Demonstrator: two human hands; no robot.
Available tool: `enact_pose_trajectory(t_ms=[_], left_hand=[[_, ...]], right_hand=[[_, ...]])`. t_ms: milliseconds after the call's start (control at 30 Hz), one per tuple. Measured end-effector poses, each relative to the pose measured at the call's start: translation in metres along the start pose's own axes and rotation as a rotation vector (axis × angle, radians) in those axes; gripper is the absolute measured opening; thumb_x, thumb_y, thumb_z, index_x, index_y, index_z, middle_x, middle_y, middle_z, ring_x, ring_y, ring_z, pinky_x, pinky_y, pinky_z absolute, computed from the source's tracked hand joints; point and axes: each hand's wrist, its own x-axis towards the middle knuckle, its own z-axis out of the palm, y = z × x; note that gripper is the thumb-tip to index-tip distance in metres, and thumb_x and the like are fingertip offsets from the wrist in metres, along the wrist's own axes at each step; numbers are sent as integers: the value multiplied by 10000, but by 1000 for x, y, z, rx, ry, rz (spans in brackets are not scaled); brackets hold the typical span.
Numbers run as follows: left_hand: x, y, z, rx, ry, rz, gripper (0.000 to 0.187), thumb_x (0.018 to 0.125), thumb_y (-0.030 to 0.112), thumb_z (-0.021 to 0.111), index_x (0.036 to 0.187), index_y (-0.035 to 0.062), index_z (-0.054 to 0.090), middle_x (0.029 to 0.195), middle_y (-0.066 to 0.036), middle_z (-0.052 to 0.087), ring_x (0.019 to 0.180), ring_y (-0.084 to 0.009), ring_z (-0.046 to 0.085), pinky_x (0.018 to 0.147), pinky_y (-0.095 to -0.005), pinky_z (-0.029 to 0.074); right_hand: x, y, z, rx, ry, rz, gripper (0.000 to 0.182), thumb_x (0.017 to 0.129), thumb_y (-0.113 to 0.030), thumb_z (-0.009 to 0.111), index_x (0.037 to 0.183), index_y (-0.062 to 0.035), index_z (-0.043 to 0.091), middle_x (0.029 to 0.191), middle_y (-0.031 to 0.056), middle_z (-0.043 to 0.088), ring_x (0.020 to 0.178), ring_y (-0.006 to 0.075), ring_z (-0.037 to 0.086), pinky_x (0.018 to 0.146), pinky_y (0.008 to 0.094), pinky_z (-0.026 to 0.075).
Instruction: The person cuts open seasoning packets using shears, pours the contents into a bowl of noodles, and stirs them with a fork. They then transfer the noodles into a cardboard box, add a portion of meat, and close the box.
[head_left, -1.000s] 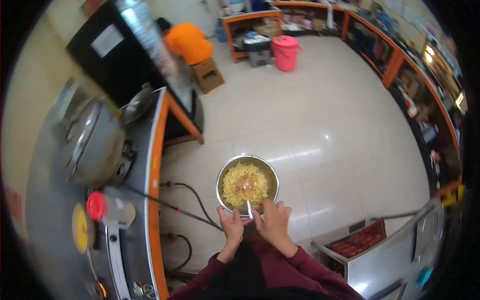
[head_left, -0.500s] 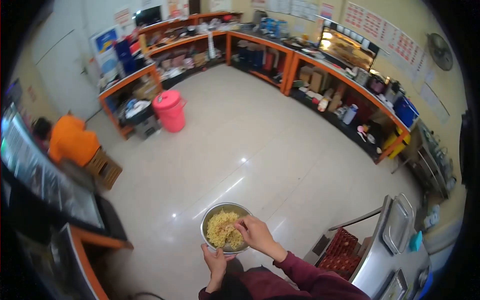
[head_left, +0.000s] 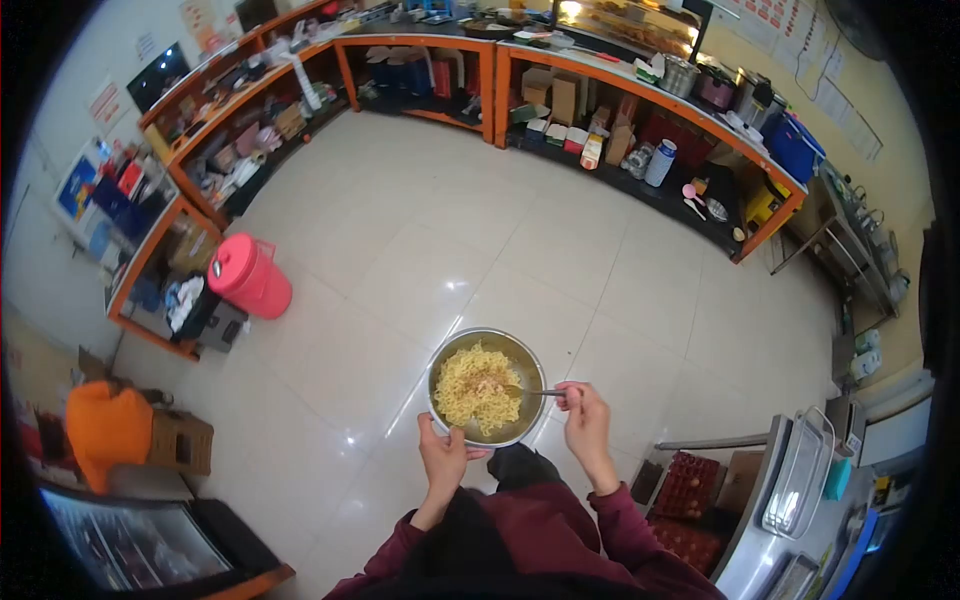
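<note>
A round metal bowl (head_left: pixel 541 372) of yellow noodles (head_left: pixel 468 383) is held out in front of my body, above the floor. Gripping its near left rim is my left hand (head_left: pixel 443 456), thumb on the outside and fingers partly under the bowl. My right hand (head_left: pixel 587 420) is at the right side, closed around the handle of a fork (head_left: pixel 540 392). The fork's tines reach into the noodles, where pinkish bits lie on top; the tine ends are hidden.
Steel counter (head_left: pixel 745 545) with metal trays (head_left: pixel 800 480) stands close on my right. Further off are a red lidded bin (head_left: pixel 250 277) and orange-framed shelves (head_left: pixel 497 95). A person in orange (head_left: pixel 105 430) is at the left, near a glass display case (head_left: pixel 130 540).
My view has turned and moved across the room. The bowl appears higher and further right. My right hand has drawn back from over the noodles to the bowl's right, and the fork now shows.
</note>
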Motion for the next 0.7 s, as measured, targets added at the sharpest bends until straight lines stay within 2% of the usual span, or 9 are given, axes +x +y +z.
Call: enact_pose_trajectory(t_ms=[67, 133, 233, 300, 433, 467, 567, 667, 700], left_hand=[[39, 17, 32, 59, -25, 7, 323, 893, -38, 407, 1160, 2, 230, 834, -243, 583, 596, -313, 665, 514, -364, 604], [78, 36, 59, 132, -36, 25, 315, 893, -41, 403, 1160, 0, 242, 812, -240, 591, 587, -304, 665, 505, -358, 601], [142, 54, 77, 99, 7, -51, 304, 894, -38, 408, 1155, 4, 257, 826, -247, 594, 584, -304, 666, 493, -349, 599], [191, 67, 86, 35, 16, -28, 292, 893, -37, 408, 1146, 2, 268, 815, -248, 597, 588, -311, 667, 488, -345, 597], [285, 100, 100, 44, 4, -44, 274, 892, -37, 405, 1131, 2, 278, 810, -253, 601, 594, -329, 668, 487, -343, 598], [313, 105, 103, 24, 1, -47, 273, 892, -37, 404, 1131, 2, 278, 813, -256, 602, 591, -331, 667, 488, -343, 598], [408, 125, 123, -10, -48, -74, 277, 894, -38, 400, 1137, -3, 274, 823, -268, 606, 583, -335, 665, 489, -342, 598], [481, 151, 144, 33, -123, -107, 305, 890, -46, 392, 1163, -22, 257, 805, -278, 609, 563, -333, 661, 478, -335, 594], [509, 162, 157, 58, -161, -112, 306, 890, -46, 391, 1166, -29, 260, 797, -276, 610, 561, -331, 660, 472, -334, 592]], right_hand=[[37, 31, 26, 223, 46, 228, 289, 991, -197, 436, 949, 32, 607, 737, 79, 616, 646, 124, 599, 610, 258, 503], [86, 39, 41, 357, 32, 345, 309, 995, -210, 426, 947, 37, 605, 741, 76, 617, 639, 123, 593, 609, 253, 506], [166, 40, 46, 473, -2, 486, 320, 999, -205, 403, 951, 42, 600, 742, 71, 614, 624, 127, 584, 605, 251, 508], [225, 47, 50, 508, -23, 577, 318, 999, -198, 396, 958, 44, 597, 741, 70, 611, 622, 126, 583, 608, 251, 508], [339, 41, 75, 443, -14, 350, 343, 1004, -216, 389, 931, 47, 597, 719, 69, 616, 615, 119, 585, 596, 254, 514], [368, 40, 85, 400, -16, 249, 234, 970, -170, 457, 937, 6, 607, 744, 71, 617, 639, 157, 600, 605, 276, 507], [472, 9, 104, -130, -294, -406, 115, 908, -121, 532, 929, -48, 619, 784, 83, 602, 691, 216, 601, 619, 306, 490], [561, -28, 104, -373, -409, -535, 82, 858, -77, 564, 913, -81, 624, 825, 93, 581, 749, 264, 588, 633, 333, 475], [594, -29, 103, -366, -368, -521, 81, 862, -76, 558, 906, -78, 626, 823, 90, 582, 746, 264, 588, 632, 334, 475]])
